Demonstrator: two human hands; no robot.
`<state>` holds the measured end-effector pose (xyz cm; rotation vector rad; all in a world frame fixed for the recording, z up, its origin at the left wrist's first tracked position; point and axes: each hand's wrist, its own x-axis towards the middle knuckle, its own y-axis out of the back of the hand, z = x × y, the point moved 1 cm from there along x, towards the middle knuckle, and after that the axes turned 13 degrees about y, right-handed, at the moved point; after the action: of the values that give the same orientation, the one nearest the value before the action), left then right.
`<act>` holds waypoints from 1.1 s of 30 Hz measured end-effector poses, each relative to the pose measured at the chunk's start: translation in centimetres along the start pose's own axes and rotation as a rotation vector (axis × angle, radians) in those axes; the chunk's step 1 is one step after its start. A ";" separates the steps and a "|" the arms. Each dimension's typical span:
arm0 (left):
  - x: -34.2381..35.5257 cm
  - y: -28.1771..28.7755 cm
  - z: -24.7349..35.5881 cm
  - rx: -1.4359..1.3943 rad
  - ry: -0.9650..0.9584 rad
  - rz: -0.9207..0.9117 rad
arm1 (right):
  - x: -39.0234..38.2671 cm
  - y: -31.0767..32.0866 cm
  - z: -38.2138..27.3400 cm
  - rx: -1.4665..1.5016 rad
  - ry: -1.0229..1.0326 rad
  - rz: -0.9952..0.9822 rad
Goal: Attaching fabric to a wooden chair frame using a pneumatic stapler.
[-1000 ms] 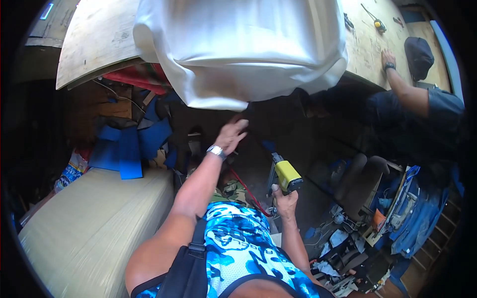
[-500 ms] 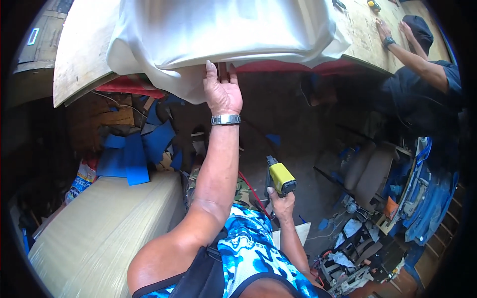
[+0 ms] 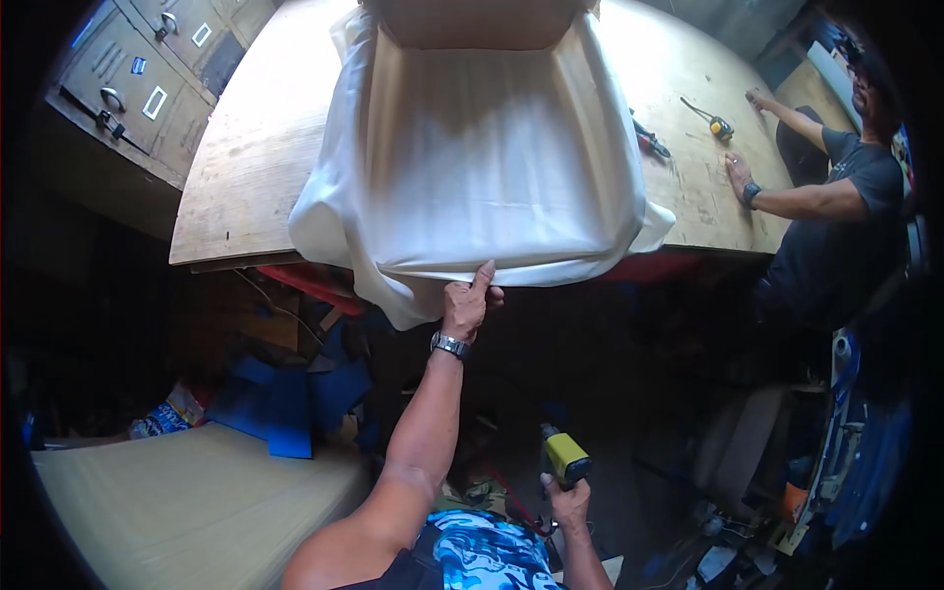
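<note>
A white upholstery cover lies over a seat-shaped piece on the wooden workbench, its loose edge hanging over the front. My left hand, with a metal watch on the wrist, is closed on that front edge, thumb on top and fingers curled beneath. Lower and to the right, my right hand grips a staple gun with a yellow-green and black body, held away from the cover. A red hose runs close by the tool.
The wooden workbench carries red-handled pliers and a yellow tape measure. A co-worker leans on its right side. Metal cabinets stand far left. A wrapped beige block and blue scraps lie lower left.
My view has tilted up, bringing more of the seat and bench into sight. My left fingers have gone from reaching under the edge to pinching it. The right hand still holds the staple gun.
</note>
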<state>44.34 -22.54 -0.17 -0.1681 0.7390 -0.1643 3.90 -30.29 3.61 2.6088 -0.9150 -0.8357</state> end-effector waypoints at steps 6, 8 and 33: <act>-0.1 0.9 -0.4 0.350 -0.197 -0.068 | 1.7 -0.4 -0.6 0.032 0.075 -0.041; -0.2 1.3 -0.4 0.407 -0.143 -0.100 | 2.2 -0.5 -0.9 0.003 0.174 -0.052; 9.2 4.9 -3.4 1.228 -1.141 0.012 | 20.0 -12.8 -11.0 0.006 1.100 0.138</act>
<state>49.17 -19.97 -9.64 0.8663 -0.5711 -0.4293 29.49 -32.65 -1.45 2.3806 -0.6967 0.6224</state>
